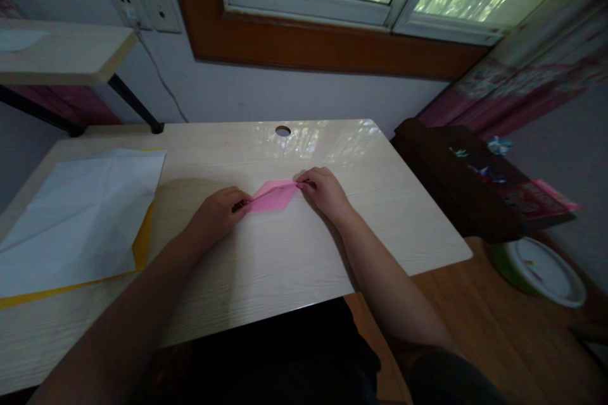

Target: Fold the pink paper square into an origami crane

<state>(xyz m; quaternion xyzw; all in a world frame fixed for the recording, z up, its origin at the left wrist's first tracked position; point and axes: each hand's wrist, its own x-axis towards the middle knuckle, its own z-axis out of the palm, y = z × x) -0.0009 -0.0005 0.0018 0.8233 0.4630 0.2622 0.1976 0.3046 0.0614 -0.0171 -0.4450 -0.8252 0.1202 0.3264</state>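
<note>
Folded pink paper, kinda flat, creased lengthwise  
Your left hand and right hand pinch opposite ends, well in from the desk's edges.

Desk is pale wood-grain, glossy toward the back, with a round hole near the back edge. Creased white sheet lies at left over yellow sheet, which shows along its edges; folded pink paper rests near the middle. Shelf stands back left, black legs on the desk.
</note>
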